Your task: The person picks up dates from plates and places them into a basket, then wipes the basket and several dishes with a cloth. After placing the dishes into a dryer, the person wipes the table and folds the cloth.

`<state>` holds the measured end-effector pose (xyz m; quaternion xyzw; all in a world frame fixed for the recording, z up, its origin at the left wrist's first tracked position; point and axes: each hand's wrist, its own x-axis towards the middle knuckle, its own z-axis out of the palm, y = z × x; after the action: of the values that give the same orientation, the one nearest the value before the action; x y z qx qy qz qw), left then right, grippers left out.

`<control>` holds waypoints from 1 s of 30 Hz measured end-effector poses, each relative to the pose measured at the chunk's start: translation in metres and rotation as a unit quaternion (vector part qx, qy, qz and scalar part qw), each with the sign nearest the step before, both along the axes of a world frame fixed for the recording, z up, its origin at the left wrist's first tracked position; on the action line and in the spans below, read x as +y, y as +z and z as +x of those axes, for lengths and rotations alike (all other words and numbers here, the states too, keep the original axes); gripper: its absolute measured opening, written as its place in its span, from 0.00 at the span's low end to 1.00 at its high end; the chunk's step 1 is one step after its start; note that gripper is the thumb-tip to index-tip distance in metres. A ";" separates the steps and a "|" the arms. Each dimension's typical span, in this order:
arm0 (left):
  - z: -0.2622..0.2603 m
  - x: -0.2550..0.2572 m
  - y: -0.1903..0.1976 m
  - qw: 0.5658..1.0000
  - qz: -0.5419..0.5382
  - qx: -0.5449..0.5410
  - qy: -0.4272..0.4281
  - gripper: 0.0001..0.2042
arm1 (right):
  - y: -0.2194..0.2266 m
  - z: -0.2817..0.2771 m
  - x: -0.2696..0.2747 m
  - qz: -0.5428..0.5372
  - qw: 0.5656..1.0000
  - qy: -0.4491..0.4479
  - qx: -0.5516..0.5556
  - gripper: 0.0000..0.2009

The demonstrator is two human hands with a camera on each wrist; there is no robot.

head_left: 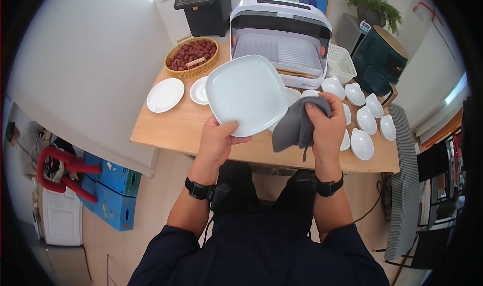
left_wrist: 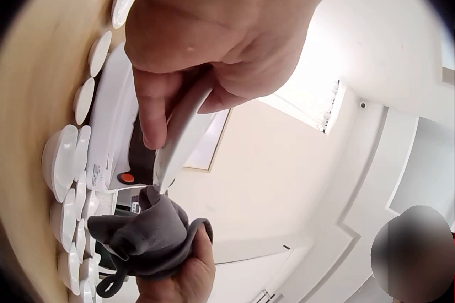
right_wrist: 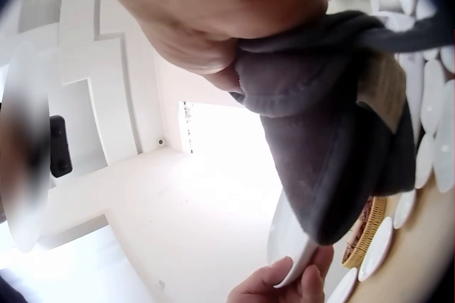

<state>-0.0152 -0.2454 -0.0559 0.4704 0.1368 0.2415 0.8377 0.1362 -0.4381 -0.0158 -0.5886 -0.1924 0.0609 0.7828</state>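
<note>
A square white plate (head_left: 246, 95) with rounded corners is held up over the table by my left hand (head_left: 219, 141), thumb on its face and fingers beneath. My right hand (head_left: 329, 130) grips a bunched dark grey cloth (head_left: 297, 126) close to the plate's right edge. In the left wrist view the plate (left_wrist: 183, 129) is seen edge-on, and the cloth (left_wrist: 146, 235) overlaps its far end. The right wrist view shows the cloth (right_wrist: 327, 125) hanging in folds from the fingers, with a pale label on it.
On the wooden table (head_left: 188, 127) stand a white dish cabinet (head_left: 282, 44), a basket of red fruit (head_left: 192, 55) and a dark green air fryer (head_left: 380, 57). Several small white bowls (head_left: 362, 144) sit at the right. An oval white plate (head_left: 166, 95) and a saucer (head_left: 199, 91) lie left.
</note>
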 end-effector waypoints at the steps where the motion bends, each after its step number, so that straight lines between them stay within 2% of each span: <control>1: 0.000 -0.002 -0.001 1.000 -0.001 0.003 -0.003 0.23 | 0.013 -0.007 0.003 0.008 0.996 -0.041 -0.074 0.19; 2: 0.001 -0.003 -0.002 1.000 -0.004 0.003 -0.005 0.23 | 0.020 -0.013 0.007 0.016 0.985 -0.082 -0.148 0.19; 3: 0.002 -0.003 -0.003 1.000 -0.006 0.002 -0.008 0.23 | 0.021 -0.017 0.010 -0.038 0.974 -0.102 -0.200 0.21; 4: 0.002 -0.005 -0.003 1.000 -0.006 0.003 -0.011 0.23 | 0.021 -0.021 0.019 -0.039 0.973 -0.105 -0.200 0.21; 6: 0.004 -0.010 -0.002 1.000 -0.012 -0.009 -0.010 0.24 | 0.014 -0.025 0.035 -0.153 0.899 -0.082 -0.402 0.24; 7: 0.004 -0.013 0.001 1.000 -0.012 -0.010 -0.009 0.24 | 0.008 -0.024 0.037 -0.152 0.899 -0.081 -0.404 0.24; 9: 0.003 -0.016 0.008 1.000 -0.011 -0.008 0.020 0.24 | -0.003 -0.026 0.041 -0.276 0.751 -0.052 -0.598 0.22; 13: -0.003 -0.006 0.002 1.000 -0.007 0.006 0.010 0.24 | -0.009 -0.015 0.036 -0.294 0.727 -0.005 -0.621 0.17; 16: -0.005 -0.010 0.000 1.000 -0.007 0.005 0.011 0.23 | -0.001 0.006 0.047 -0.320 0.709 -0.058 -0.626 0.14; 18: -0.003 -0.009 -0.002 0.999 -0.001 -0.001 -0.033 0.23 | 0.005 0.014 0.063 -0.291 0.696 -0.131 -0.643 0.14; 20: -0.002 -0.015 0.002 0.999 0.012 0.009 -0.043 0.23 | 0.009 0.018 0.078 -0.255 0.706 -0.153 -0.643 0.14; 22: -0.003 -0.015 0.001 0.998 0.024 0.023 -0.051 0.23 | 0.013 0.012 0.087 -0.183 0.775 -0.103 -0.596 0.16; 23: -0.002 -0.013 -0.003 0.998 0.042 0.018 -0.053 0.23 | 0.013 0.006 0.093 -0.183 0.776 -0.103 -0.595 0.16; 25: 0.000 -0.012 -0.003 0.996 0.061 0.012 -0.056 0.24 | 0.011 -0.009 0.102 -0.098 0.820 -0.022 -0.564 0.17; 26: 0.001 -0.015 0.000 0.997 0.024 -0.011 -0.070 0.24 | 0.011 -0.016 0.104 -0.097 0.820 -0.022 -0.564 0.17; 28: 0.003 -0.014 -0.001 0.996 -0.012 -0.035 -0.085 0.25 | 0.014 -0.028 0.103 -0.099 0.855 0.069 -0.504 0.19; 29: 0.004 -0.010 -0.007 0.996 -0.018 -0.055 -0.065 0.26 | 0.017 -0.032 0.099 -0.147 0.873 0.122 -0.449 0.17; 30: 0.005 -0.007 -0.009 0.996 -0.024 -0.074 -0.045 0.28 | 0.015 -0.031 0.098 -0.146 0.874 0.120 -0.448 0.17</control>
<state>-0.0103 -0.2522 -0.0651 0.4366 0.0586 0.2345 0.8666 0.1055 -0.3404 -0.0005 -0.6330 -0.5809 -0.0885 0.5040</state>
